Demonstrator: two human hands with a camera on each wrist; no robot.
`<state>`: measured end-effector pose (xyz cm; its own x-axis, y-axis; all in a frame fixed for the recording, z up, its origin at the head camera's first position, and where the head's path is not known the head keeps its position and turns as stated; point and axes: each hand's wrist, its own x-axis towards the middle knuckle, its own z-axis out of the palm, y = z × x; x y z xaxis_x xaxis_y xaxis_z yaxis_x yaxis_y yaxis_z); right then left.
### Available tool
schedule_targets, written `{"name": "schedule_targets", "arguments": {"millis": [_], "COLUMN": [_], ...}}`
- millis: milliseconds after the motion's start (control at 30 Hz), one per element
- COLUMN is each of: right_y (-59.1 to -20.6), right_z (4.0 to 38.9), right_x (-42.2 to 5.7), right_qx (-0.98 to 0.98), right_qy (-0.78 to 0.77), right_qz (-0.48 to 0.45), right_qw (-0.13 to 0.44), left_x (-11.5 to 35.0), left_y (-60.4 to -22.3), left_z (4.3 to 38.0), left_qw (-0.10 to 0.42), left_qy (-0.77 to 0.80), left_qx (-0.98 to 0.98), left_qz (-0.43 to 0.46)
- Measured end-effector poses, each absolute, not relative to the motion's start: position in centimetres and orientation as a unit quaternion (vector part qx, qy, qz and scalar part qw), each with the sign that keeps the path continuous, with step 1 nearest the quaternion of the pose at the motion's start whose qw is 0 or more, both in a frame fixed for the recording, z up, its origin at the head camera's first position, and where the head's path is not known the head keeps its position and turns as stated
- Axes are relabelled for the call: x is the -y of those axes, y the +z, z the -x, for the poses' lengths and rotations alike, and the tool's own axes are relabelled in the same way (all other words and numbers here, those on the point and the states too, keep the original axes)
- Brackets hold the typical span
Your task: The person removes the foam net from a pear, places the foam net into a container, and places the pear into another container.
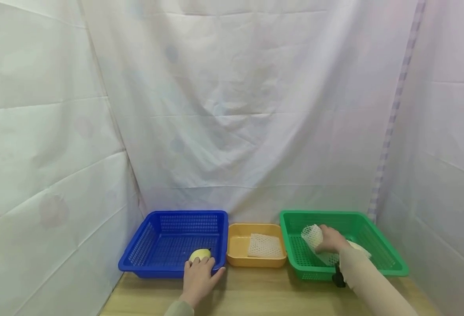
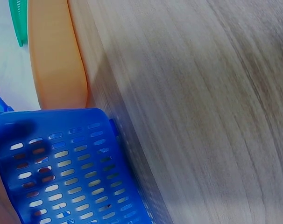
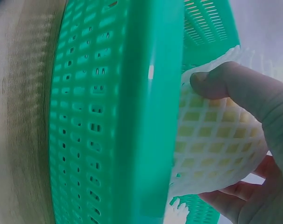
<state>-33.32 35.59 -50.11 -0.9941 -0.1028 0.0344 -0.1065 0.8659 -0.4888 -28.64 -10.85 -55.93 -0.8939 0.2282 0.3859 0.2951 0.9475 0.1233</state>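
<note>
Right hand [image 1: 331,240] clasps one netted fruit [image 3: 216,140] beside more netting [image 3: 176,213] in the green basket [image 1: 323,213]. Left hand [image 1: 200,276] touches one yellow fruit [image 1: 200,253], grip unclear, in the blue basket [image 1: 173,246], whose slotted near wall [image 2: 72,168] only the left wrist view shows. Between, one orange tray [image 1: 255,262] holds one net [image 1: 264,245]. Wooden desk [image 1: 255,292], white curtains [image 1: 236,87].

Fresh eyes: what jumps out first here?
The vivid blue basket at left and green basket at right, with a small orange tray between them. The right hand holds a white-netted fruit in the green basket, and the left hand touches a bare yellow-green fruit at the blue basket's near side.
</note>
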Motion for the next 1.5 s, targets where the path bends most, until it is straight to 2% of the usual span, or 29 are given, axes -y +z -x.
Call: {"name": "schedule_targets", "arguments": {"millis": [467,733,1033,1500], "right_y": [-49.8,-49.6,-49.5,-49.5], "right_z": [32.7,32.9,32.6,33.1], "right_x": [-35.3,-35.3,-34.7,-34.4], "right_qx": [0.963,0.962,0.958,0.956], "right_qy": [0.261,0.266,0.278,0.281], "right_qz": [-0.055,-0.059,-0.063,-0.074], "right_qw": [0.021,0.033,0.029,0.039], "left_x": [10.9,10.6,11.0,10.9], "left_y": [-56.6,-56.3,-56.2,-56.0], "left_z": [28.9,29.1,28.8,28.7], "left_qw": [0.202,0.187,0.201,0.195], "left_qy": [-0.08,-0.087,-0.081,-0.081], "left_qx": [0.965,0.968,0.966,0.967], "left_qz": [0.145,0.143,0.144,0.142]}}
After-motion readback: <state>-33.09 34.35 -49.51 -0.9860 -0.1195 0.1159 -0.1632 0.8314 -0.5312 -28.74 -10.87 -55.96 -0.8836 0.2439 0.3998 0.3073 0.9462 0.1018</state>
